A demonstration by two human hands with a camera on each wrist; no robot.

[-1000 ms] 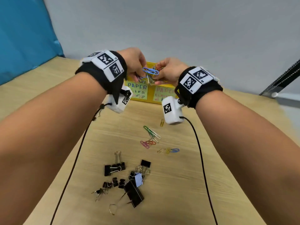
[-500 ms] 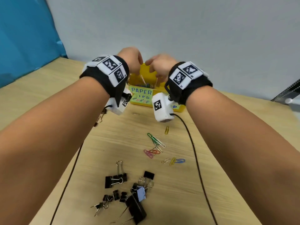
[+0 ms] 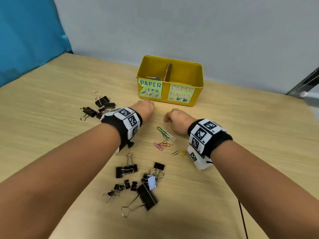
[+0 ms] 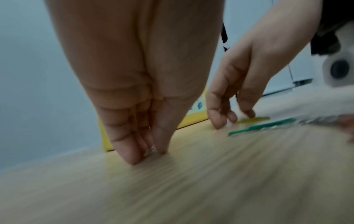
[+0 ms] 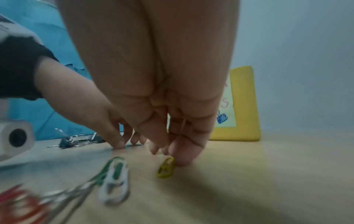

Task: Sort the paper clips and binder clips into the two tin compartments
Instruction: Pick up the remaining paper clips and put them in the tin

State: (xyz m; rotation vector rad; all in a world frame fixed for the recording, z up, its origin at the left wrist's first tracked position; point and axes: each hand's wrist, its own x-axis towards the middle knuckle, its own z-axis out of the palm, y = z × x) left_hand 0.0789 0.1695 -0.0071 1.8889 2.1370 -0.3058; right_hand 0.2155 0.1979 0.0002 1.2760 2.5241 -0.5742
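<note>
Paper clips on the table: a loose scatter of coloured wire paper clips (image 3: 164,139) lies near the middle of the light wooden table (image 3: 241,135), between the two wrists; green and white ones far, pink and orange ones nearer.
Far-left binder clips: a small heap of black metal binder clips (image 3: 98,107) sits just left of the left wrist.
Near binder clips: a bigger pile of black binder clips with wire handles (image 3: 141,183) lies nearest the person, between the forearms.
Left hand: the left hand (image 3: 144,109) is down at the table just in front of the tin's left label; in the left wrist view its fingertips (image 4: 132,157) are bunched together on the wood around a small shiny bit, too blurred to name.
Yellow tin: the rectangular yellow metal tin (image 3: 196,76) stands at the far side, split by a cardboard divider (image 3: 168,71); some paper clips lie in the left compartment, labelled PAPER CLIPS; the right label reads PAPER CLAMPS.
Right hand: the right hand (image 3: 177,119) is lowered right of the scatter, fingers drawn together, tips touching a single yellow paper clip (image 5: 166,167) lying flat on the table.
</note>
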